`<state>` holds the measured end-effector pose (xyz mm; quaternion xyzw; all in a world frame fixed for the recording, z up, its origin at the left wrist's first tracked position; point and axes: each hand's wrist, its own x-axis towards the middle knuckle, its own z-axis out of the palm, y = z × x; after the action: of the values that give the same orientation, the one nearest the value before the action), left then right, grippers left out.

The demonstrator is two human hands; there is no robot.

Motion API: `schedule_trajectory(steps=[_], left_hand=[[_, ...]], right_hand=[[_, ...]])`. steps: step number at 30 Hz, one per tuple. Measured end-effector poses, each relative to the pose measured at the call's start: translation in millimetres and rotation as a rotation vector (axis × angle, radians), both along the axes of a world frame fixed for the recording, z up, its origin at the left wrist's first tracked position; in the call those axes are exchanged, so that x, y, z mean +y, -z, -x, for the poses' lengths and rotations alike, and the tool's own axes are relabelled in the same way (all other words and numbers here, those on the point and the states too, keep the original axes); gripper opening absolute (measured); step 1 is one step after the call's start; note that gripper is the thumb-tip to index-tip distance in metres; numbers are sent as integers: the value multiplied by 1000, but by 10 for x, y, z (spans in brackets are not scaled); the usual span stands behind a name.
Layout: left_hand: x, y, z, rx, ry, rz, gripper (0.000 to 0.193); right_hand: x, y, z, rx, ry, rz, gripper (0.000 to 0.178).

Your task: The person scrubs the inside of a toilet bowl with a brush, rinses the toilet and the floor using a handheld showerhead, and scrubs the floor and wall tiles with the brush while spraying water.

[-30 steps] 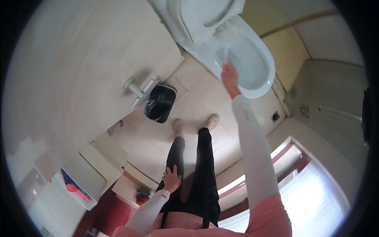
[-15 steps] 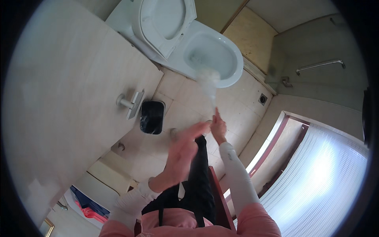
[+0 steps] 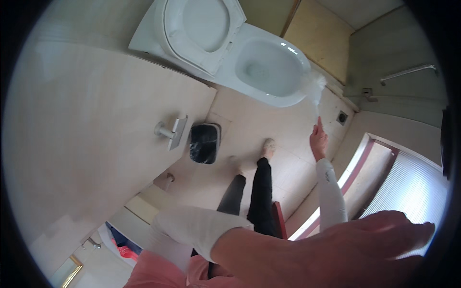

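A white toilet brush [image 3: 315,88] is in my right hand [image 3: 319,140], with the index finger laid along its handle. The bristle head, smeared by motion, overlaps the outer rim of the white toilet bowl [image 3: 269,67]; whether it touches the rim, I cannot tell. Some water shows at the bottom of the bowl, and its seat and lid [image 3: 204,29] are raised. Large and close, my left hand [image 3: 345,249] reaches across my body toward the lower right. Its fingers are stretched out with nothing visible in them, though the palm is hidden.
A bin with a black liner [image 3: 205,143] stands on the tiled floor beside the wall-mounted paper holder [image 3: 174,131]. A floor drain [image 3: 341,117] lies right of the brush. Glass with a metal handle [image 3: 408,73] is at the right, above a bright window [image 3: 408,192].
My right hand and the brush have moved right, from the bowl's near side to its outer end. My left hand has swung from the middle to the lower right, closer to view.
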<state>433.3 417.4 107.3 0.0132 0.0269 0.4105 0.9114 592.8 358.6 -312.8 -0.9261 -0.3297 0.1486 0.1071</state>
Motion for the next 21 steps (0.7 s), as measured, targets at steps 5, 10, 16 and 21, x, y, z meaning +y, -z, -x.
schedule_trajectory(steps=[5, 10, 16, 21], left_hand=[[103, 127, -384, -40, 136, -115, 30], [405, 307, -569, -26, 162, -180, 30], [719, 542, -649, 25, 185, -235, 30], [844, 667, -611, 66, 195, -277, 29]], right_hand=[[347, 124, -389, 71, 34, 27, 44], [895, 217, -773, 80, -24, 40, 44], [1666, 424, -1082, 61, -165, 75, 44], [2280, 438, -766, 143, -299, -19, 45]])
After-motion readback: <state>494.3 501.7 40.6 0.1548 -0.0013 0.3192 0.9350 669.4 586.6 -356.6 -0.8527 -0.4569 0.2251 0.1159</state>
